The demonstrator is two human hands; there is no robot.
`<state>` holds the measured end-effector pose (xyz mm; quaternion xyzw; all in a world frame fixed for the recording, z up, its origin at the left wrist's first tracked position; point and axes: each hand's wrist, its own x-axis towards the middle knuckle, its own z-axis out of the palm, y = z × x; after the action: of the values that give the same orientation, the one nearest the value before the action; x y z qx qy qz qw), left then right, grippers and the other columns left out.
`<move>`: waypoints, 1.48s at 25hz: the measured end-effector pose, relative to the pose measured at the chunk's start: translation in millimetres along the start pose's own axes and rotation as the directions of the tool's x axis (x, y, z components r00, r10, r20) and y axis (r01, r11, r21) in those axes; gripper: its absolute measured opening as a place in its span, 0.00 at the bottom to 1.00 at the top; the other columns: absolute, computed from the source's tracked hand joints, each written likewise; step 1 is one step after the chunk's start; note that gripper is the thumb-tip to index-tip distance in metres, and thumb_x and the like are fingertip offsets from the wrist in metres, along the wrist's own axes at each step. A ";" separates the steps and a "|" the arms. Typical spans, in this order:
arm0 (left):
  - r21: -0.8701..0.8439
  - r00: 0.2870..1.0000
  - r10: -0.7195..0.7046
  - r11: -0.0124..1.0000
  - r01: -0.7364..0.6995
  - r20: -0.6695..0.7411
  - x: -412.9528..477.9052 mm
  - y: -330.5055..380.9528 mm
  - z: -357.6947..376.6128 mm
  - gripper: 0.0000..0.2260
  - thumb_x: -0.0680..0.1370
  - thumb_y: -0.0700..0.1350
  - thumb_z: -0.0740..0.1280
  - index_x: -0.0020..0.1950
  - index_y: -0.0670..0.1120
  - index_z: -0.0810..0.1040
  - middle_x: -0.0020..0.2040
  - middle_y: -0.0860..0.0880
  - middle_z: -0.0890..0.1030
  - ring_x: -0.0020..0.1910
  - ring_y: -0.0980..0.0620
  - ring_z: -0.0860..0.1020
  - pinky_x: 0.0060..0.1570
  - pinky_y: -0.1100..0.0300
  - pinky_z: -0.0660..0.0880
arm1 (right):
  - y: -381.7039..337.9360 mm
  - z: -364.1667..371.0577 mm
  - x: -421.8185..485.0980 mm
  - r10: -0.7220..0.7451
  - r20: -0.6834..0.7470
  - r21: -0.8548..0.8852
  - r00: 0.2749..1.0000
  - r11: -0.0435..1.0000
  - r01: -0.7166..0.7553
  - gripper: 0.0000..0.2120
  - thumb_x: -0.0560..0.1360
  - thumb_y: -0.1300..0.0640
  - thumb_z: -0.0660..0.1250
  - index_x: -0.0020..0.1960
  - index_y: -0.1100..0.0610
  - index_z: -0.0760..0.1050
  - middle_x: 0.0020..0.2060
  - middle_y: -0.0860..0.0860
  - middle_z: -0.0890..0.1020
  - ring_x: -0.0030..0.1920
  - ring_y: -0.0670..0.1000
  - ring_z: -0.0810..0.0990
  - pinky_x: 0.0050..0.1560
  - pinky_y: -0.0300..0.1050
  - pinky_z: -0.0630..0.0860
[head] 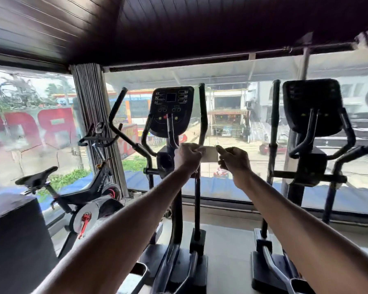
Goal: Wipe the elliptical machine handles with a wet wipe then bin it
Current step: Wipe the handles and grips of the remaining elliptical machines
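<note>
White wet wipe [209,154] pinched between left hand [187,156] and right hand [234,160].

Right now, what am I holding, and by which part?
A white wet wipe, held between both hands: the left hand pinches its left end and the right hand pinches its right end.

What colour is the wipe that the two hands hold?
White, or very pale; the wipe shows best in the head view.
</note>
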<state>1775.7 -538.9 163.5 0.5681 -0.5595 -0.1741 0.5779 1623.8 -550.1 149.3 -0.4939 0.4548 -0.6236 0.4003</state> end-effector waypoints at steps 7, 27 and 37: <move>0.038 0.995 0.103 0.994 -0.103 0.008 115.5 20.3 93.3 0.08 0.77 0.53 0.75 0.47 0.48 0.89 0.40 0.51 0.87 0.38 0.56 0.82 0.39 0.60 0.75 | -1.1 18.9 168.1 -0.015 0.197 0.291 0.980 0.956 -0.044 0.06 0.78 0.64 0.72 0.54 0.64 0.81 0.45 0.60 0.86 0.46 0.59 0.85 0.53 0.55 0.83; 0.114 0.950 0.000 0.993 0.038 -0.313 435.1 -49.8 235.8 0.10 0.77 0.48 0.71 0.56 0.47 0.84 0.54 0.48 0.86 0.55 0.47 0.82 0.60 0.52 0.76 | 26.0 116.8 590.1 -0.827 0.104 -0.263 0.552 0.512 0.818 0.10 0.77 0.52 0.73 0.50 0.59 0.87 0.40 0.56 0.86 0.42 0.55 0.84 0.45 0.37 0.71; 0.035 0.899 -0.007 0.999 0.025 -0.437 476.3 -62.1 257.9 0.10 0.68 0.53 0.67 0.47 0.54 0.84 0.46 0.53 0.86 0.50 0.50 0.84 0.60 0.47 0.78 | -1.0 148.1 678.3 -0.911 0.297 -0.153 0.287 0.251 0.956 0.10 0.76 0.65 0.74 0.57 0.61 0.86 0.46 0.59 0.83 0.45 0.58 0.84 0.51 0.41 0.76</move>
<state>1734.2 -1074.8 254.4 0.6087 -0.4145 -0.0359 0.6756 1638.9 -1218.7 335.7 -0.7656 0.1312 -0.6224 -0.0961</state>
